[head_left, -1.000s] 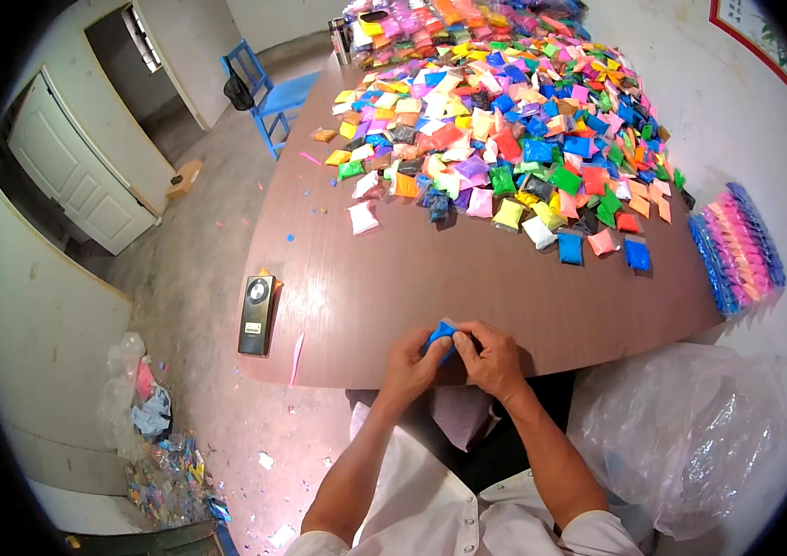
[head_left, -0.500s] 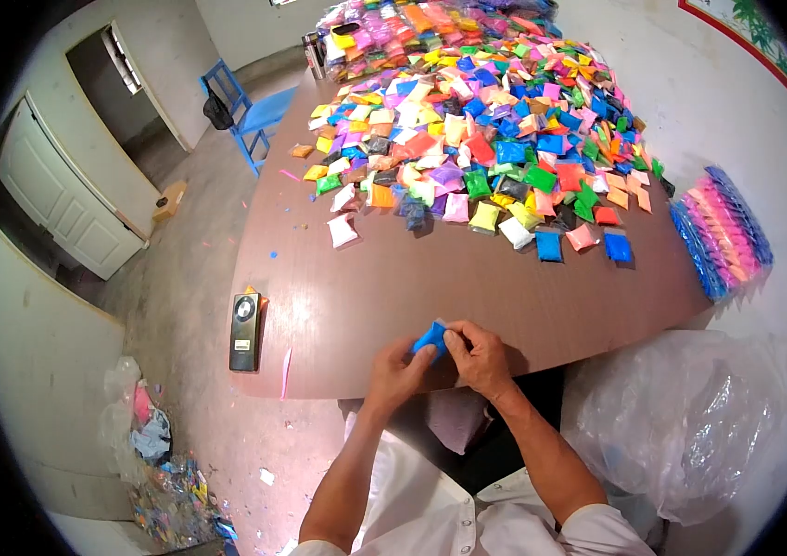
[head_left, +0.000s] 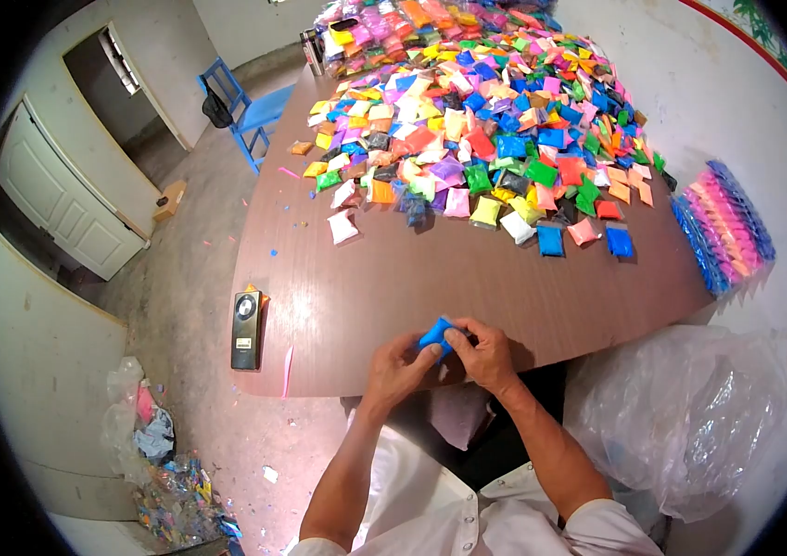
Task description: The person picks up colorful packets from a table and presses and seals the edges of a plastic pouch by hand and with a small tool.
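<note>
Between both hands, just over the near edge of the brown table (head_left: 384, 287), is a small blue packet (head_left: 437, 334), soft and pillow-like. My left hand (head_left: 400, 366) pinches its left side, thumb on top. From the right, my right hand (head_left: 482, 352) grips it with thumb and bent fingers. The packet's underside is hidden by the fingers. Farther up the table lies a wide heap of small colourful packets (head_left: 477, 139). A white packet (head_left: 342, 226) and a blue packet (head_left: 550, 241) lie along its near edge.
A black phone-like device (head_left: 245, 331) and a pink strip (head_left: 288, 371) lie at the table's left. Bundled packets (head_left: 723, 227) stand at the right edge, above a large clear plastic bag (head_left: 681, 417). A blue chair (head_left: 259, 111) stands behind; plastic scraps (head_left: 176, 491) litter the floor.
Both hands stay at the same place, still on the blue packet. My fingers have shifted slightly, and more of its blue surface shows. The view has moved a little.
</note>
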{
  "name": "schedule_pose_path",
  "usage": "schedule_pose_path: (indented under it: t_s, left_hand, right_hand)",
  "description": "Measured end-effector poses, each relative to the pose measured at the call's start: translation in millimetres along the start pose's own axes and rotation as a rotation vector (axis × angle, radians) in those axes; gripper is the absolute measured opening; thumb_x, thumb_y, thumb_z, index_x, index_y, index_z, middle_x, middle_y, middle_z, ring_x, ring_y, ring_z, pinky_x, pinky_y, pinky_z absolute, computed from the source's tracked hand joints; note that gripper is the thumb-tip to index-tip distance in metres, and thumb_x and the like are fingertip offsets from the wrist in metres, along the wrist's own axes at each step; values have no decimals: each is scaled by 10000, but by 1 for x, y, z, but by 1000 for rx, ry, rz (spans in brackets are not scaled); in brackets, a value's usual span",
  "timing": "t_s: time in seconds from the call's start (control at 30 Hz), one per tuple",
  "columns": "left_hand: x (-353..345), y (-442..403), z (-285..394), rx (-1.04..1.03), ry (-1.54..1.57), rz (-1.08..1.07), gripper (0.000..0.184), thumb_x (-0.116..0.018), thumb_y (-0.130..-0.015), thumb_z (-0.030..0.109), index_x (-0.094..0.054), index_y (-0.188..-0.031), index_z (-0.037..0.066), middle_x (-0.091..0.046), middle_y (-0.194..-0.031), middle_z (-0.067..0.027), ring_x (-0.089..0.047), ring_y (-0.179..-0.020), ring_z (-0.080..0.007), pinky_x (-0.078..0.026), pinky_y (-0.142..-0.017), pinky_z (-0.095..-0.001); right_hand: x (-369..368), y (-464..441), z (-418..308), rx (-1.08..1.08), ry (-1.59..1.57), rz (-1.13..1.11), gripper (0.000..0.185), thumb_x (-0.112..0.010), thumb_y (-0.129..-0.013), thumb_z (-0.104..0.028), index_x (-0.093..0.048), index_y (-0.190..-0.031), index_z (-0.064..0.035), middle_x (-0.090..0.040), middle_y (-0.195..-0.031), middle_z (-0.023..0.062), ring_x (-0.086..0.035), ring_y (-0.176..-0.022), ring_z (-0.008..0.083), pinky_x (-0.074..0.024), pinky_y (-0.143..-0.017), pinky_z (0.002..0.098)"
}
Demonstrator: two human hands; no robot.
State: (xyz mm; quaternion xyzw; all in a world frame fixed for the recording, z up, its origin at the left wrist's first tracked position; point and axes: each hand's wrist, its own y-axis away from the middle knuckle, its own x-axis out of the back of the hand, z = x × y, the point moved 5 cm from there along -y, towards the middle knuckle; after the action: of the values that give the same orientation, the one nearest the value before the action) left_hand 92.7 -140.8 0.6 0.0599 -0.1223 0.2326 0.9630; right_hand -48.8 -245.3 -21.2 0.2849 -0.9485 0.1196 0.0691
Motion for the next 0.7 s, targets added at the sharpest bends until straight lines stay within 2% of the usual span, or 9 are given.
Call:
schedule_pose_path:
  t_s: [0.1,0.2,0.37,0.43,0.57,0.63,0.7]
  left_hand:
    - [1,1,-1,89,-3,-34,366,-738,-914,282,-727,-1104,-30,-698,-832,-44,-620,-768,-120,-520,-704,-296]
    - [5,-10,-33,54,-56,-74,307,-736,-923,248,-729,-1083,-14,-680,-818,-14,-598,-749,-91,-494,-675,-262]
    - [8,-9,-35,34,57,-5,244,-727,-936,229,-728,-1031,5,-663,-806,9,-587,-740,-76,-473,-661,-240]
    - [8,-9,-30,37,6,-45,269,-724,-941,239,-728,-1057,-3,-676,-827,-3,-600,-758,-91,-486,-674,-250]
    - [2,-7,-12,27,-13,-46,303,-722,-947,254,-726,-1085,-15,-688,-851,-19,-606,-775,-100,-494,-685,-256]
    - [1,-7,-9,-46,151,-1,327,-718,-960,266,-722,-1108,-26,-696,-867,-32,-610,-789,-99,-498,-702,-253]
    - [2,-8,-9,-22,135,-21,312,-714,-967,260,-724,-1096,-24,-697,-867,-30,-612,-795,-98,-502,-714,-253]
  right_hand:
    - [1,3,9,-105,28,16,236,-702,-970,-200,-717,-1094,0,-684,-819,21,-601,-752,92,-498,-674,277]
    - [0,-1,-4,60,32,20,243,-697,-964,-183,-716,-1126,-3,-651,-807,8,-568,-714,73,-481,-640,261]
    - [-2,-2,-10,57,48,-57,279,-676,-956,-153,-693,-1193,-6,-651,-826,4,-561,-720,63,-478,-645,250]
    - [-2,-1,-2,-52,1,-92,321,-674,-939,-216,-701,-1196,-25,-741,-993,157,-701,-874,200,-558,-776,341]
    - [0,0,0,-103,2,-94,304,-680,-941,-210,-705,-1179,-23,-742,-977,148,-703,-873,191,-560,-772,343]
    - [-2,0,0,-48,0,-94,289,-685,-937,-199,-708,-1161,-18,-744,-958,143,-708,-858,197,-562,-760,340]
    - [-2,0,-1,-21,24,-96,287,-687,-934,-197,-708,-1156,-16,-745,-950,141,-709,-852,198,-561,-755,340]
